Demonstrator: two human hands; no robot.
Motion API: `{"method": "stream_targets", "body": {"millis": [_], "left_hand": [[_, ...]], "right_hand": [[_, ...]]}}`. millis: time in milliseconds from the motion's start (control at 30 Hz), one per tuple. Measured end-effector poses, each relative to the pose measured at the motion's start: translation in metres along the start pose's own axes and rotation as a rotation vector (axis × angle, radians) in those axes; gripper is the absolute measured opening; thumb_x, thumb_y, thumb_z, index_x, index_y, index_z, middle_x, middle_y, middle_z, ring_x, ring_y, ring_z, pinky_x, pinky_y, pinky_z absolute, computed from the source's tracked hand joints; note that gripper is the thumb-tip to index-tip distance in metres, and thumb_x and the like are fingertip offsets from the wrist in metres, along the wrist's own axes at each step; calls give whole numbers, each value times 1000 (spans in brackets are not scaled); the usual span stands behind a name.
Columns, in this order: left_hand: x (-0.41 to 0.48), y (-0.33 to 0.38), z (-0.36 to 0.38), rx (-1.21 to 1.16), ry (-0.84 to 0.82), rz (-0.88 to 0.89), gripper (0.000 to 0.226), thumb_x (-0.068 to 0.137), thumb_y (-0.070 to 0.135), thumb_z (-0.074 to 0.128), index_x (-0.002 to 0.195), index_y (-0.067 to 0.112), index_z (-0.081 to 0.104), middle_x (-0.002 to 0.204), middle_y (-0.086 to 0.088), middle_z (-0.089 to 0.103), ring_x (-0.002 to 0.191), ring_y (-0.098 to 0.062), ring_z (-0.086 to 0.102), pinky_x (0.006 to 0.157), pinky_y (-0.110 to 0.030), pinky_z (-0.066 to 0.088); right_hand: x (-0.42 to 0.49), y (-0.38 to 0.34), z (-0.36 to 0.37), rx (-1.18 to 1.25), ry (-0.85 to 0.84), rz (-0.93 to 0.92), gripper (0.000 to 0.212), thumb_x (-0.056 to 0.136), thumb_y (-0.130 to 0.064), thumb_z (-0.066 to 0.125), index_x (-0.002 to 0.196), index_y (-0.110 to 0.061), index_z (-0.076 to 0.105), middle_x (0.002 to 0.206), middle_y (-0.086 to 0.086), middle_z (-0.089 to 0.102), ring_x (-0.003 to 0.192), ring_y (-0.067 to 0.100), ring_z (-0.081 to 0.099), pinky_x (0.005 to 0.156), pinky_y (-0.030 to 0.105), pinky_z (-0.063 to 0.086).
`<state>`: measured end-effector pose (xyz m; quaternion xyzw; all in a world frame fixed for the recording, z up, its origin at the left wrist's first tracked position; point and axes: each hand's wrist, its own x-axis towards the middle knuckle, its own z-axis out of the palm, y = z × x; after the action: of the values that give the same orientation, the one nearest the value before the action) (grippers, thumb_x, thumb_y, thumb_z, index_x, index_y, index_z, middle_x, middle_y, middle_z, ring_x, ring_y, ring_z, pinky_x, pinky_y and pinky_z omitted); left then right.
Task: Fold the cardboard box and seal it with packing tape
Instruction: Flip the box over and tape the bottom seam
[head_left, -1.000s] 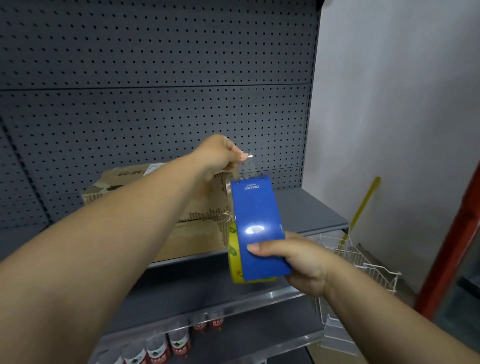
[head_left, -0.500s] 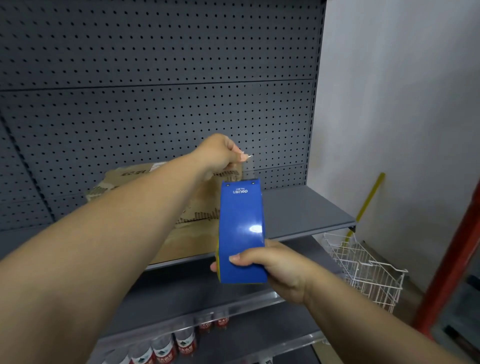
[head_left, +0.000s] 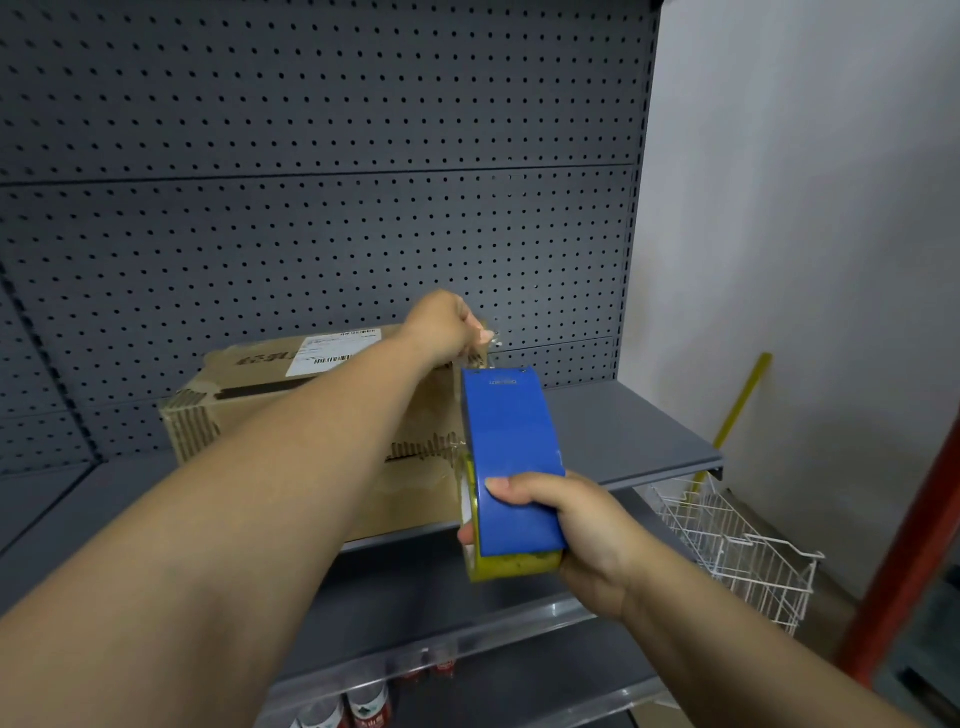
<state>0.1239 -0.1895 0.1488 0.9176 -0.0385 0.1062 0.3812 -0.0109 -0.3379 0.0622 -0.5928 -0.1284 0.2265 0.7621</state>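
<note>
Tape end (head_left: 492, 340) is pinched by left hand (head_left: 444, 327), dispenser (head_left: 511, 447) gripped by right hand (head_left: 587, 525); tape should be drawn taut over box (head_left: 249, 415).

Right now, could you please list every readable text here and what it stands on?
None reads clearly.
On the blue tape dispenser: small logo, too blurred.
On the cardboard box: white label with barcode, print too small; dark printed characters, blurred.
On the cans below: labels blurred.
</note>
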Motion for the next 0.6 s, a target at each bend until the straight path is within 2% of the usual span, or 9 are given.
{"method": "stream_targets", "body": {"millis": [100, 167, 267, 333, 400, 433, 500, 533, 600], "left_hand": [[8, -6, 2, 79, 5, 7, 25, 86, 21, 66, 91, -4, 69, 80, -13, 66, 77, -22, 58, 77, -32, 50], [14, -13, 5, 127, 4, 23, 23, 86, 20, 66, 81, -2, 69, 88, -17, 70, 80, -24, 62, 84, -37, 52], [20, -21, 11, 230, 32, 56, 21, 88, 14, 62, 67, 10, 65, 90, -15, 72, 84, -24, 66, 83, -35, 53], [20, -24, 14, 332, 74, 75, 18, 89, 16, 59, 75, 12, 69, 93, -10, 73, 84, -22, 66, 77, -30, 50], [21, -27, 15, 456, 127, 103, 17, 89, 24, 58, 91, 15, 73, 107, -6, 68, 96, -20, 62, 75, -28, 42], [20, -29, 14, 513, 140, 117, 24, 90, 30, 57, 107, 18, 69, 118, -6, 62, 107, -22, 57, 80, -30, 40], [17, -32, 13, 572, 121, 116, 52, 90, 39, 55, 138, 23, 43, 135, -10, 45, 126, -27, 42, 97, -39, 33], [15, -32, 13, 568, 121, 138, 58, 90, 39, 55, 142, 25, 35, 136, -10, 42, 128, -28, 39, 102, -41, 30], [12, -32, 14, 499, 144, 266, 44, 92, 27, 55, 135, 25, 43, 131, -4, 45, 122, -26, 44, 99, -38, 33]], "right_hand": [[4, -3, -2, 18, 5, 11, 38, 65, -21, 66, 99, -3, 63, 77, 19, 71, 67, 24, 69, 62, 31, 57], [7, -4, -2, 22, 8, 22, 36, 67, -19, 68, 99, -3, 64, 78, 19, 71, 67, 24, 69, 62, 31, 57], [11, -4, -3, 29, 23, 39, 36, 71, -17, 67, 103, -1, 62, 78, 18, 71, 67, 24, 69, 62, 31, 57], [12, -4, -4, 32, 32, 52, 38, 70, -17, 65, 104, -1, 62, 78, 18, 71, 66, 24, 69, 60, 30, 56], [13, -4, -6, 42, 36, 61, 37, 69, -17, 64, 103, -1, 63, 78, 18, 71, 65, 24, 69, 59, 30, 56], [13, -4, -6, 45, 35, 67, 34, 71, -16, 64, 101, -2, 63, 77, 18, 71, 64, 24, 69, 58, 30, 56], [13, -3, -5, 51, 35, 78, 26, 75, -15, 61, 99, -3, 64, 77, 17, 71, 64, 23, 69, 59, 30, 56], [13, -3, -5, 56, 36, 81, 25, 77, -14, 61, 99, -3, 64, 77, 17, 71, 64, 23, 69, 59, 31, 56], [13, -3, -5, 70, 37, 83, 25, 76, -13, 61, 98, -4, 65, 76, 16, 71, 62, 23, 69, 59, 30, 57]]}}
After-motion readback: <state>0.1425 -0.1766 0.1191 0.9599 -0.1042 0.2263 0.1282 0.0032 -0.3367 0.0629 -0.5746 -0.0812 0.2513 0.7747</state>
